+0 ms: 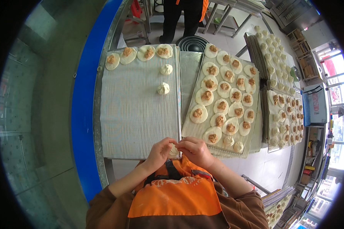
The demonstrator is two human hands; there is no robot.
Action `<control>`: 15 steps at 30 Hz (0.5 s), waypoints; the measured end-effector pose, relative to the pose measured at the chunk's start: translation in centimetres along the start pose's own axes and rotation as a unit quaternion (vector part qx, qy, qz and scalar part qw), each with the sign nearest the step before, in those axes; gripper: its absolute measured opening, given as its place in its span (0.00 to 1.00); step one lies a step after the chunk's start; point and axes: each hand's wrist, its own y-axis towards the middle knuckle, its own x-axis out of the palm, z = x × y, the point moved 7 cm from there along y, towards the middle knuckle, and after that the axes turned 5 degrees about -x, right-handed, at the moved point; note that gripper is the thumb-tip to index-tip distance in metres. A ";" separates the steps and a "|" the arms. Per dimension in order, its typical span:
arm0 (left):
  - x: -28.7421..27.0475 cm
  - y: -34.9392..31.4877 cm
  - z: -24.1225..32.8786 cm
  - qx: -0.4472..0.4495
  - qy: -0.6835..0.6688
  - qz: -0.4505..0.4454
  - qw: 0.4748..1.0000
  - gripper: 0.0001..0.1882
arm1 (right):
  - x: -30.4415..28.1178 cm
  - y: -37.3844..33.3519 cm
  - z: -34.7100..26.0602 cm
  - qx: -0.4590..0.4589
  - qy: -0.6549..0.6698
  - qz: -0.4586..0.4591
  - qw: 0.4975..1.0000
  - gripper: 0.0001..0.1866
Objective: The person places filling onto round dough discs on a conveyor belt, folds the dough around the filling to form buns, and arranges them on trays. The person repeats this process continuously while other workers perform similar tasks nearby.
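Close to my body, both hands meet over the near right corner of a cloth-lined tray [133, 118]. A pale dough bun [174, 152] shows between them. My left hand [159, 153] is closed around its left side, and the fingers of my right hand [196, 151] pinch at its top. My fingers partly hide the bun. Two pleated buns, a nearer one [163, 88] and a farther one [166, 69], stand on this tray's right side. Several flat wrappers with brown filling, one a wrapper [146, 53], lie along its far edge.
To the right, a second tray [187, 128] carries rows of filled wrappers and two closed buns [233, 144]. Farther right stand stacked trays [256, 57] of buns and filled wrappers. A blue strip [84, 95] runs along the left. Another person [183, 19] stands beyond the table.
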 end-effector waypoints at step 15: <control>3.2 -0.9 -4.1 -0.433 -0.348 -0.199 0.807 0.43 | -0.4 0.2 -1.0 -0.004 0.032 -0.090 0.995 0.18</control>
